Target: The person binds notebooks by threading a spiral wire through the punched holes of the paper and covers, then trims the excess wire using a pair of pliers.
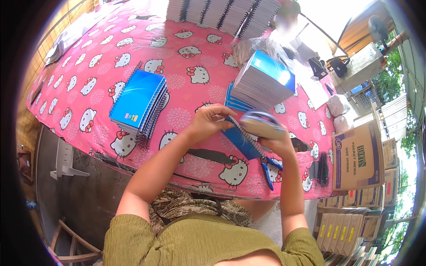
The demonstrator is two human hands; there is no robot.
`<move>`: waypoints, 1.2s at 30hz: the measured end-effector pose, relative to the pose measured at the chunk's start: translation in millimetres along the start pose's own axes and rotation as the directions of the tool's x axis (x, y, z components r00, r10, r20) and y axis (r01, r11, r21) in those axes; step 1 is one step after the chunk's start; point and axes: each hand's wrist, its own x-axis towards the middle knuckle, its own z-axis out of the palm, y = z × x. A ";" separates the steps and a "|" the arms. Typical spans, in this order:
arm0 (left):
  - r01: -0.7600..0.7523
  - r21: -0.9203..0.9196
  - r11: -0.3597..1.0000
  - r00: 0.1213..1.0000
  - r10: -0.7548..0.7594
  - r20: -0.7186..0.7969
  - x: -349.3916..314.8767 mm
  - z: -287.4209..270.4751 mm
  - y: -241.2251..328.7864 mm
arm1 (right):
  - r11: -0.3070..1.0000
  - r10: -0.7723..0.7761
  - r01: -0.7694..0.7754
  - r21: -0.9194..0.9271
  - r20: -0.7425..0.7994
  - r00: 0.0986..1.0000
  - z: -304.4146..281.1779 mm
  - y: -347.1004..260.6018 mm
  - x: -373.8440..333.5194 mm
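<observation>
A blue spiral notebook [242, 141] is tilted in front of me over the pink tablecloth. My left hand [210, 120] pinches its upper edge between thumb and fingers. My right hand [278, 141] is closed at the lower side of a rounded tan object with a bluish rim [262, 125], which motion blurs too much to name. Below that hand is a tool with two blue handles [267, 175], spread apart. To the left sits a stack of blue spiral notebooks [138, 97]. Just beyond my hands stands a tall stack of blue-covered, unbound books [266, 80].
Several thick stacks of spiral-bound pages [213, 15] stand at the far edge. Dark wire coils [323, 169] lie at the table's right end, near a cardboard box [358, 157]. A white plastic stool [69, 162] is on the floor at left. The tablecloth [199, 167] has torn patches.
</observation>
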 end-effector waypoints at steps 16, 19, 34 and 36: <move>0.119 0.036 0.992 0.993 -0.118 -0.030 -0.2 -4.5 11.9 | 0.971 -0.065 -0.014 -0.238 -0.322 0.945 -20.4 4.0 -4.5; 0.137 -0.123 0.983 0.988 -0.126 0.091 1.1 -5.0 12.1 | 0.975 -0.121 -0.035 -0.219 -0.657 0.744 -74.2 32.9 -34.5; -0.461 0.327 0.825 0.834 0.529 -0.157 -11.8 23.9 42.6 | 0.468 -0.203 -0.135 -0.873 -0.255 0.945 35.8 31.5 -130.9; -0.537 0.686 0.491 0.769 0.620 0.158 -23.0 27.6 51.5 | 0.570 -0.170 -0.157 -0.807 -0.303 0.938 34.2 30.1 -135.2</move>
